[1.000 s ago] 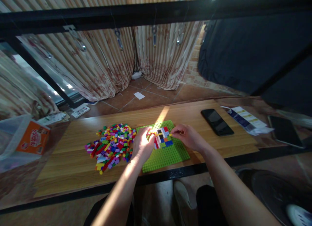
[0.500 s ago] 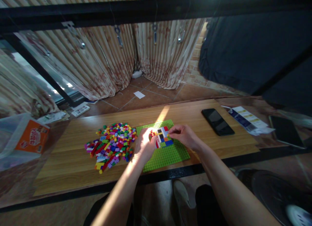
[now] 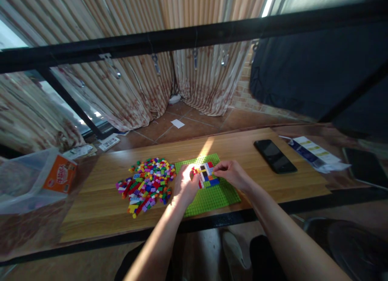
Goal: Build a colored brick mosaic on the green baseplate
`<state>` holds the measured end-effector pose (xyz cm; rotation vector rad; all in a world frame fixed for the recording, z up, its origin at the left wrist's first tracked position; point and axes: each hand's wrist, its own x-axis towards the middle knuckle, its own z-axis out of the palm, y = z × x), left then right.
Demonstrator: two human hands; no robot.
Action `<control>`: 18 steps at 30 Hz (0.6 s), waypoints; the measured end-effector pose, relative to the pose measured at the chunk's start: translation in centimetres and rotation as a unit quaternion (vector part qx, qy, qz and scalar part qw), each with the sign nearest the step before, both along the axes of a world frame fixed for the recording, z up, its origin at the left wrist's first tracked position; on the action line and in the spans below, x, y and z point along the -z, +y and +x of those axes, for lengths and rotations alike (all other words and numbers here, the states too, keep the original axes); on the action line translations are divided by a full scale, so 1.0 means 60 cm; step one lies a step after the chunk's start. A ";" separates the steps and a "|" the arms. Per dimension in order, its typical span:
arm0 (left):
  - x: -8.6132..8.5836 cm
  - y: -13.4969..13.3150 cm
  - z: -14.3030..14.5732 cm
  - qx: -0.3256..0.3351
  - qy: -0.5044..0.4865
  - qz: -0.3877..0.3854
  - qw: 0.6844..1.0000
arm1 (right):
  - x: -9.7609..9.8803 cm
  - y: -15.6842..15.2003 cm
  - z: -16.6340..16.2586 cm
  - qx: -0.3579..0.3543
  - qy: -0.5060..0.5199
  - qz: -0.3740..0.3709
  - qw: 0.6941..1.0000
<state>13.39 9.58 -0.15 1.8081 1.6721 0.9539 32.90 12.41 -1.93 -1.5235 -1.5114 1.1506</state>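
A patch of building bricks (image 3: 206, 175) in red, white, black, yellow, orange and blue is set on the green baseplate (image 3: 212, 200). At its left edge, my left hand (image 3: 185, 183) has thumb and fingers curled against the bricks, partly washed out by sunlight. My right hand (image 3: 232, 174) is at the right edge, fingertips pinched close to the blue bricks. Whatever lies between those fingertips is too small to make out. Left of the baseplate spreads a pile of loose building bricks (image 3: 151, 184) in many colours.
The wooden tabletop (image 3: 97, 208) carries a black phone (image 3: 275, 156) at the right. Beyond it lie printed papers (image 3: 315, 151) and a dark flat device (image 3: 363, 165). A clear plastic box (image 3: 27, 184) with an orange label stands at the left. A dark rail (image 3: 136, 38) crosses above.
The camera has tilted up and turned a little left, so everything sits lower and further right. Both hands stay at the same edges of the brick patch, with little visible movement.
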 end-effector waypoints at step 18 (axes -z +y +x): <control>-0.025 -0.091 -0.047 -0.067 -0.037 0.033 0.997 | -0.031 -0.036 -0.010 0.092 0.085 0.186 0.975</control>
